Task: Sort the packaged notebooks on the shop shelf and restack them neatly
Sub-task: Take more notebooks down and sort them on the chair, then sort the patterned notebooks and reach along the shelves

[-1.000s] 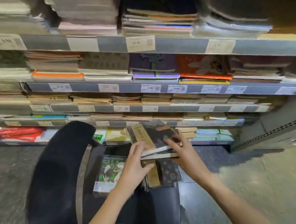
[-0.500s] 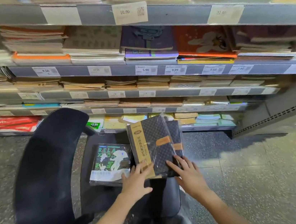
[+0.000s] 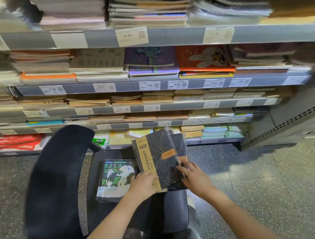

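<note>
Head: notebooks [image 3: 158,157] between both hands.

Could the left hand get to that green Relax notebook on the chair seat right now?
Probably yes. The green notebook lies face up on the chair seat, just beside the left hand, with nothing on top. That hand rests on the dark checked notebooks, so it must let go first.

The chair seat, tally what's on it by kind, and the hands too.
Dark checkered notebooks: at least 2, top one plus another's edge behind it
Green RELAX notebook: 1
Hands: 2, left and right, both on the dark stack
Total: at least 3 notebooks on the chair, plus 2 hands
</note>
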{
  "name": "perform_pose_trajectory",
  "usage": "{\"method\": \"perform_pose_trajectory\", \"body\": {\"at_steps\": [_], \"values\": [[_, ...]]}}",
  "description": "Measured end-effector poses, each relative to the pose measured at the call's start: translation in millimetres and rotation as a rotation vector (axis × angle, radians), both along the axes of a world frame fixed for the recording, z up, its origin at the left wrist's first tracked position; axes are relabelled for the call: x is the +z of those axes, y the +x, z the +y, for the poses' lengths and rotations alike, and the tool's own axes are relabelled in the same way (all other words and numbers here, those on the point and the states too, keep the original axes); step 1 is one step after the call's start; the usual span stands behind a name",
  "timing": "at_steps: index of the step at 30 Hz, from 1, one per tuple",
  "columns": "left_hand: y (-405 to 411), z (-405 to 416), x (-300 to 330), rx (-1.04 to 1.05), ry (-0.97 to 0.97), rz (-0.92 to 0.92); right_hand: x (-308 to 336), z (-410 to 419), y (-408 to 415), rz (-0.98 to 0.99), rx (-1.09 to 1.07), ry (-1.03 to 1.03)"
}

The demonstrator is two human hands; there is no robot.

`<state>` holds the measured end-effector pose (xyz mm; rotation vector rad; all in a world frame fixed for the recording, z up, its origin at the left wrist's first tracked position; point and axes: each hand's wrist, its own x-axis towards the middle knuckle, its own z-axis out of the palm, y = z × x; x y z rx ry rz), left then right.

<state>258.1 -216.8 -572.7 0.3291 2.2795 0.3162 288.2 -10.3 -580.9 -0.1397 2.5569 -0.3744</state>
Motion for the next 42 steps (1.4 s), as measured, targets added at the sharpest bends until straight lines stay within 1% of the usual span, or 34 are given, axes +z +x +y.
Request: {"method": "perform_pose_trajectory", "body": {"at_steps": [4, 9, 13, 17, 25, 29, 32, 35, 39, 42], "values": [[-22, 7, 32, -0.004, 0.003, -0.014, 31, -1, -19, -0.009, -0.077, -0.062], [-47, 12, 77, -0.034, 0.036, 0.008, 83, -4, -48, -0.028, -0.121, -0.145], [-70, 14, 118, -0.022, 0.117, 0.042, 126, -4, -69, -0.032, -0.084, -0.148], [-97, 12, 166, 0.008, 0.187, 0.097, 174, -3, -95, 0.018, -0.044, -0.107], [-159, 13, 265, 0.013, 0.203, 0.279, 283, -7, -151, 0.241, 0.041, -0.108], [-180, 5, 322, 0.025, 0.228, 0.39, 343, -14, -180, 0.343, 0.145, -0.099], [-197, -2, 372, 0.058, 0.204, 0.468, 394, -19, -203, 0.432, 0.228, -0.09], [-212, -11, 431, 0.07, 0.201, 0.602, 449, -23, -224, 0.536, 0.289, -0.137], [-215, -24, 507, 0.149, 0.286, 0.804, 516, -27, -245, 0.73, 0.361, -0.193], [-215, -29, 550, 0.214, 0.365, 0.969, 558, -29, -264, 0.869, 0.407, -0.268]]}}
